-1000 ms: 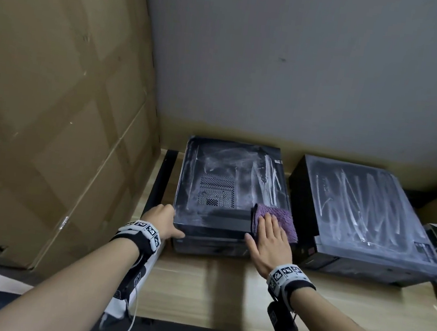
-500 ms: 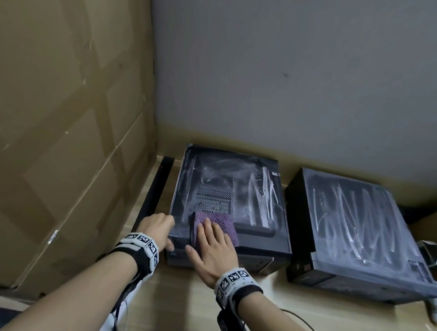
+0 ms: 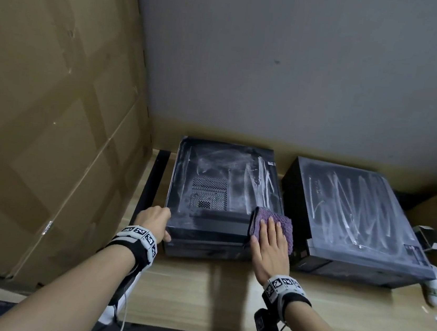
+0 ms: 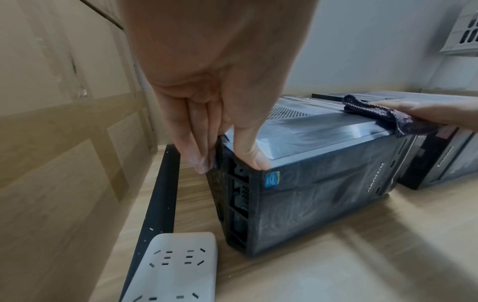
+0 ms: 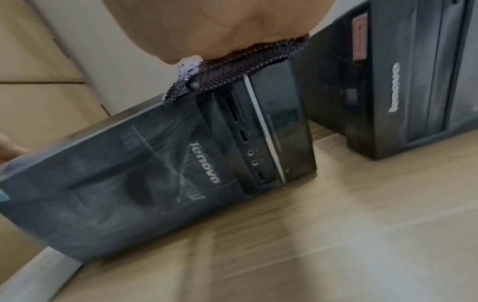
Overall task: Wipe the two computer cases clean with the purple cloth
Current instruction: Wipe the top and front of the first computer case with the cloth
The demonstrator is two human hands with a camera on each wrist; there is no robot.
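Two dusty black computer cases lie flat side by side on the wooden table (image 3: 223, 298). The left case (image 3: 223, 188) (image 4: 323, 183) (image 5: 129, 173) has a dark wiped strip along its near edge. The right case (image 3: 357, 215) (image 5: 413, 81) shows streaky dust. My right hand (image 3: 271, 243) (image 4: 426, 110) lies flat, fingers straight, pressing the purple cloth (image 3: 263, 220) (image 4: 375, 114) (image 5: 245, 61) on the left case's near right corner. My left hand (image 3: 154, 220) (image 4: 230, 163) holds that case's near left corner, thumb on top, fingers down the side.
A tall cardboard box (image 3: 47, 116) stands close on the left. A black bar (image 3: 151, 184) and a white power strip (image 4: 175, 269) lie between it and the left case. A white bottle (image 3: 433, 290) and small items sit at the right edge.
My right hand slid the cloth left along the left case's near edge, then back to its right corner. The left hand stayed on the left corner.
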